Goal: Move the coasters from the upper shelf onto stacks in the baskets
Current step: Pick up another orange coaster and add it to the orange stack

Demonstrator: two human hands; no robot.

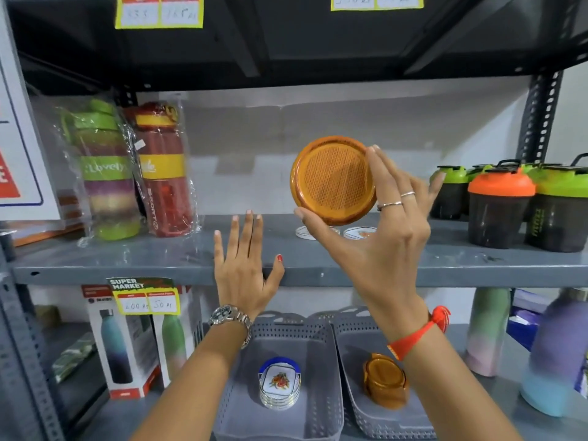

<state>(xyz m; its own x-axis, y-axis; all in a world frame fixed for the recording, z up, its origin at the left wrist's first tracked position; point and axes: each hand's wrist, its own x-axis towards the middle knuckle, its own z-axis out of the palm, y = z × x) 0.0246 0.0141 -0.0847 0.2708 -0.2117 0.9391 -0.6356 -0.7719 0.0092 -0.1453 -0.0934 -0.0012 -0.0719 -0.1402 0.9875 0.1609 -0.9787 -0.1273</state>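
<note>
My right hand (pixel 378 237) holds a round orange coaster (pixel 332 181) upright by its rim, between thumb and fingers, above the upper shelf (pixel 159 259). Two white coasters (pixel 359 233) lie flat on that shelf behind the hand, partly hidden. My left hand (pixel 243 268) is spread wide and holds nothing, its palm over the shelf's front edge. Below, the left grey basket (pixel 229 393) holds a stack of white coasters with a flower print (pixel 280 383). The right grey basket (pixel 353 389) holds a stack of orange coasters (pixel 386 380).
Wrapped green and red bottles (pixel 133 170) stand at the shelf's left, shaker cups with green and orange lids (pixel 506 202) at its right. On the lower shelf, boxed bottles (pixel 127 342) stand left of the baskets and pastel bottles (pixel 553 354) right.
</note>
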